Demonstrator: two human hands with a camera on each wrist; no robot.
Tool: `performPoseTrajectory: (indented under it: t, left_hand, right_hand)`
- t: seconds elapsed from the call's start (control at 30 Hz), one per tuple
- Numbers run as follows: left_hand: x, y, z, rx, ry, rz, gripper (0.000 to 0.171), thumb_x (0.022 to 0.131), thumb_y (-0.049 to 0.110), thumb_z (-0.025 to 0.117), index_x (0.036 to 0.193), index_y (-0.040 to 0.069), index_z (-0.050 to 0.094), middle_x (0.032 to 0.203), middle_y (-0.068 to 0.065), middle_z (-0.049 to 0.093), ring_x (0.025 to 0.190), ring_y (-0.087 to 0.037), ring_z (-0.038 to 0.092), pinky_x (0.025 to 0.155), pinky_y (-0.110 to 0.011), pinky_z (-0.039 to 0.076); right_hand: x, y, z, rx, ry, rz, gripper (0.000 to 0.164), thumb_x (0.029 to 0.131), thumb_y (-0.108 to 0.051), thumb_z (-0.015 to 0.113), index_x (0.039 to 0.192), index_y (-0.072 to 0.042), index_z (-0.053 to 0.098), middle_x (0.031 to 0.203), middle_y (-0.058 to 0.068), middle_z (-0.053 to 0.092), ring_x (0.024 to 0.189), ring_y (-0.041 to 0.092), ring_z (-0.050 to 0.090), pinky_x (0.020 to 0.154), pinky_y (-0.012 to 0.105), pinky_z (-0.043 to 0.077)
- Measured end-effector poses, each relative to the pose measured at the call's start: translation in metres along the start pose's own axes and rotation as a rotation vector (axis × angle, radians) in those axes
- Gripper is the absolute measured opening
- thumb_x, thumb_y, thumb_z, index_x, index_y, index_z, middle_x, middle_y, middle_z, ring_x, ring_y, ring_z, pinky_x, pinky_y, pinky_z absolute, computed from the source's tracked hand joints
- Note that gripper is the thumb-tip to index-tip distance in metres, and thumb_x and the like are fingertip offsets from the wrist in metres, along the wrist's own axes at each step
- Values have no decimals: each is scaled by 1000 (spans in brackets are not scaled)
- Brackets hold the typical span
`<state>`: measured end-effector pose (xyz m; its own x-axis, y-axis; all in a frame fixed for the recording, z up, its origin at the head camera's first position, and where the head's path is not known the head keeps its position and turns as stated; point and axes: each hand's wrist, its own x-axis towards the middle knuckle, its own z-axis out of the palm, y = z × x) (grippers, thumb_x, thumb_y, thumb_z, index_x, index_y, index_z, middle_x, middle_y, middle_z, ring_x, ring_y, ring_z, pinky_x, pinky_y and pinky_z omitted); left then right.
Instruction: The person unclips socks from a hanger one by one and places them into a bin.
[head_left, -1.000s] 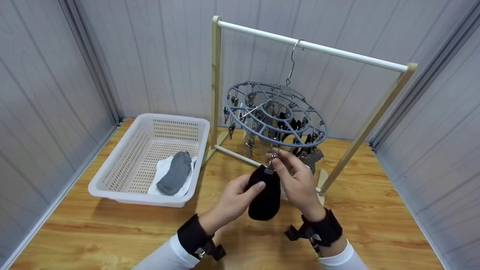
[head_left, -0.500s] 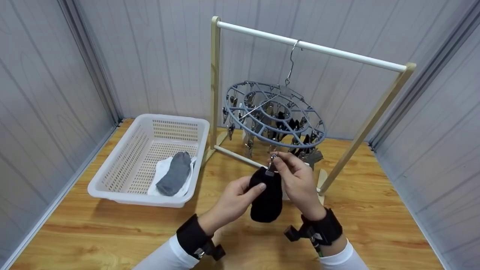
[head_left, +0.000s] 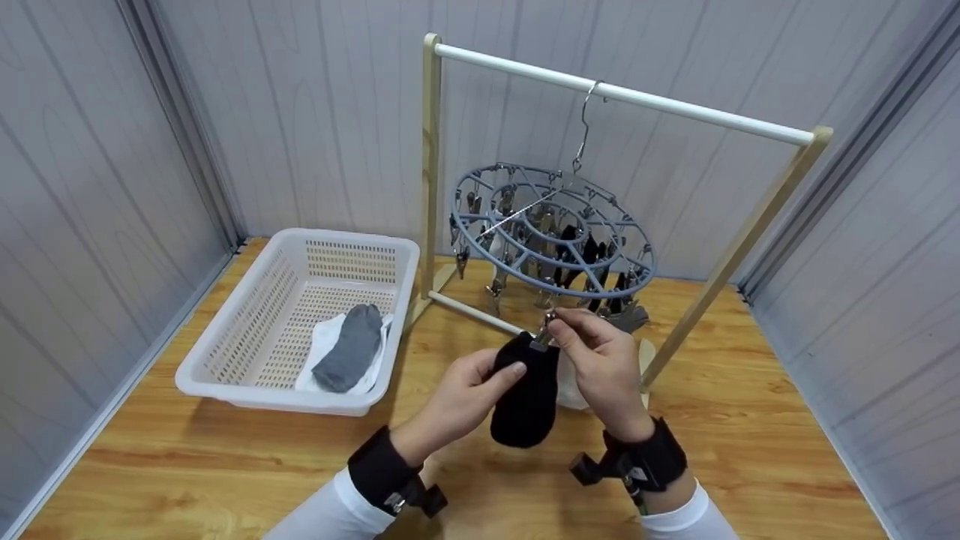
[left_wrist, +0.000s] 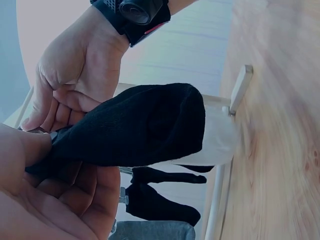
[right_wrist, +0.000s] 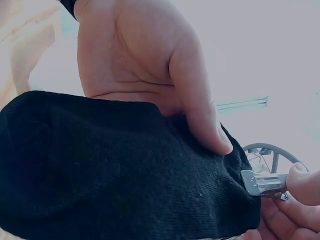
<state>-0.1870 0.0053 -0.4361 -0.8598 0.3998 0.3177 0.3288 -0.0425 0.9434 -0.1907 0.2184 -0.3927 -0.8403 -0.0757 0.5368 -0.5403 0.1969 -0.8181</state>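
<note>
A black sock (head_left: 525,405) hangs under the front of the round clip hanger (head_left: 571,291), toe end down. My left hand (head_left: 469,390) pinches its upper part, thumb across the front and fingers behind. My right hand (head_left: 604,367) pinches a metal clip (right_wrist: 265,182) between thumb and fingers. In the right wrist view, the clip's flat jaw lies over the sock's top edge. The left wrist view shows more black socks (left_wrist: 160,205) hanging behind the hands, with a grey one (left_wrist: 152,230) beside them.
A wooden stand with a white rod (head_left: 637,97) carries the hanger by its hook. Several free clips dangle from the ring's left side. On the left stands a white basket (head_left: 277,398) holding a grey sock (head_left: 349,349) on white fabric (head_left: 319,352).
Both hands keep their grips. The sock has shifted slightly left and down over the last half second, while the hanger has swayed a little to the right.
</note>
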Motion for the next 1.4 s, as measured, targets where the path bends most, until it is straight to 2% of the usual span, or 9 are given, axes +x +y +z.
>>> performPoseTrajectory:
  t: [0.17,0.3,0.5,0.7,0.93,1.13,1.27,1.4]
  left_hand:
    - [0,-1,-2,11,-2,-16,24,114,20,66,108,0,78,97,-8,81,88,-16,73,80,-28,57]
    - [1,-1,-2,31,2,-12,24,113,20,67,106,-1,78,95,-8,80,85,-14,71,78,-28,56]
    - [1,1,-5,59,7,-12,24,113,20,68,107,-1,78,96,-8,80,85,-15,72,78,-28,56]
    - [1,4,-11,86,-6,-21,25,113,22,68,111,0,79,100,-8,81,90,-17,74,80,-29,57]
    - [1,10,-24,102,-8,-21,23,113,22,68,112,2,79,100,-7,81,90,-18,75,80,-30,59]
    - [0,14,-37,186,-13,-20,23,114,27,68,113,7,80,103,-3,80,94,-19,76,84,-33,59]
    - [-1,17,-45,199,-21,-40,24,114,29,68,113,9,80,104,-2,79,94,-20,76,84,-35,58]
    - [-1,21,-52,203,-14,-49,24,113,29,68,114,8,80,104,-2,79,92,-20,76,82,-34,58]
  right_hand:
    - [-2,0,-1,-41,-19,-10,28,111,-15,71,134,-1,77,124,13,79,113,20,75,102,36,59]
    - [-2,-1,-1,-19,-5,-13,26,110,-11,71,132,2,78,122,12,80,112,20,76,101,36,60]
    - [-2,0,-1,2,49,-47,23,108,-1,71,128,9,77,120,22,78,106,17,77,96,34,62]
    - [-3,-1,-1,49,68,-63,24,106,3,71,128,12,76,122,29,76,103,16,79,94,35,64]
    - [-2,0,-1,71,70,-72,22,107,4,70,126,11,77,120,27,77,105,18,78,93,36,64]
    - [-3,-1,1,9,86,-98,24,109,0,70,128,11,76,120,24,77,106,18,76,95,35,62]
    - [-5,-2,3,-20,82,-103,25,110,-6,69,130,9,75,122,22,75,106,18,74,95,33,60]
    - [-4,-1,3,-7,65,-133,22,110,-2,69,128,8,76,122,23,74,105,19,74,93,32,60]
